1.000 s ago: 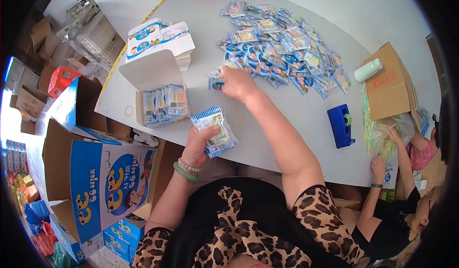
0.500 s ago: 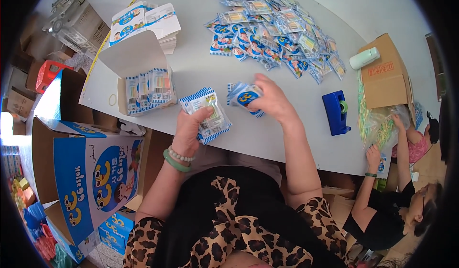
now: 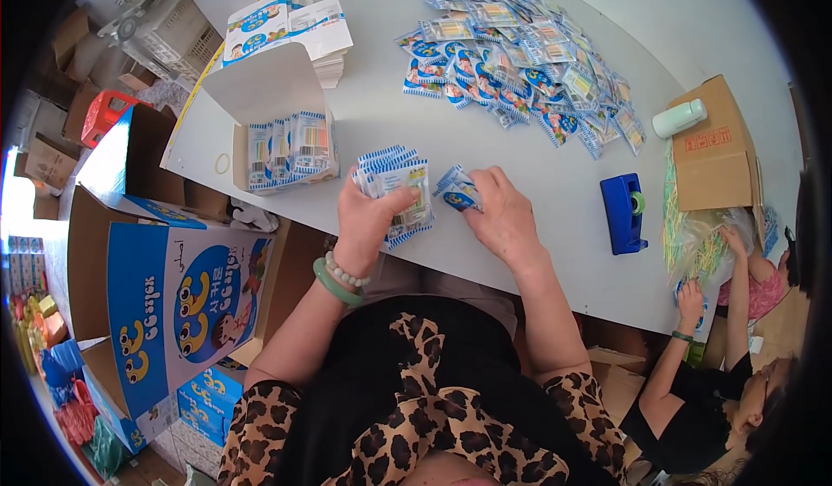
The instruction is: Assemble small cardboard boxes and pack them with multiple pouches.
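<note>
My left hand (image 3: 371, 215) grips a stack of small sealed packets (image 3: 408, 202), blue and white with striped ends, its thumb across the top one. Just to the right, my right hand (image 3: 505, 211) pinches a smaller bunch of the same packets (image 3: 458, 189) between thumb and fingers, a short gap from the left stack. Left of my hands stands an open white display box (image 3: 330, 167), its lid flap raised, with a row of packets (image 3: 289, 146) standing inside. Farther back on the table lies a large loose heap of packets (image 3: 511, 61).
Flat folded box blanks (image 3: 328, 44) are stacked at the back left. A blue tape dispenser (image 3: 620, 215) stands on the right, near a brown carton (image 3: 712, 152) with a white bottle (image 3: 680, 119) on it. A large blue carton (image 3: 186, 304) is at the left; a co-worker (image 3: 693, 399) handles thin strips (image 3: 706, 247).
My right hand has gathered the packets off the table into a pinch and come nearer my left hand. The left-hand stack now shows more fanned striped edges. The whole view has shifted slightly.
</note>
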Available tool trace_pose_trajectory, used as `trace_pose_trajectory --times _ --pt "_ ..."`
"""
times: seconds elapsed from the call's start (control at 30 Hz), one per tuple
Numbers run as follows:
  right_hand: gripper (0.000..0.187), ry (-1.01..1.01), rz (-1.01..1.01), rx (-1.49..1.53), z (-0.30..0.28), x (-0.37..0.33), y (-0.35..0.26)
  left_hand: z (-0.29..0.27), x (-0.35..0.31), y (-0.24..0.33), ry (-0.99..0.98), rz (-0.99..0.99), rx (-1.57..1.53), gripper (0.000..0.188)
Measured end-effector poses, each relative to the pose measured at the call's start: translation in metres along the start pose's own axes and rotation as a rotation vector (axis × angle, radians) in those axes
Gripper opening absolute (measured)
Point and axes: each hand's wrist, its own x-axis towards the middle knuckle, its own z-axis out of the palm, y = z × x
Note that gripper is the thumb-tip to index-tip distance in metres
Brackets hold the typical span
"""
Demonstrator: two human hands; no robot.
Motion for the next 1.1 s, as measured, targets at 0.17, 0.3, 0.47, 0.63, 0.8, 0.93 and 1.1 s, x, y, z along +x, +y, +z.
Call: trace_pose_trajectory --times 0.17,0.3,0.47,0.63,0.8,0.93,1.1 --pt "0.037 -0.130 0.279 1.219 -0.022 -0.001 -0.005 -0.002 0.006 -0.010 0.015 0.019 0.090 0.035" --pt "0.035 -0.218 0.201 1.405 0.011 0.006 -0.028 0.003 0.006 -0.009 -0.037 -0.040 0.088 0.032" --pt "0.038 -0.245 0.096 1.441 0.029 0.001 -0.026 -0.004 0.007 -0.022 -0.057 0.076 -0.057 0.029" --pt "0.042 -0.248 0.025 1.481 0.044 -0.005 -0.028 -0.010 0.007 -0.035 -0.018 0.121 -0.054 0.035" --pt "0.045 -0.181 0.027 1.522 0.052 -0.006 -0.029 -0.007 -0.003 -0.024 0.010 0.122 0.006 0.048" --pt "0.048 -0.182 0.071 1.449 0.056 -0.011 -0.040 0.004 -0.019 0.017 -0.072 -0.011 -0.036 0.073" --pt "0.048 -0.019 -0.055 1.283 0.054 -0.008 -0.072 -0.006 -0.017 0.030 -0.096 -0.072 0.009 0.066"
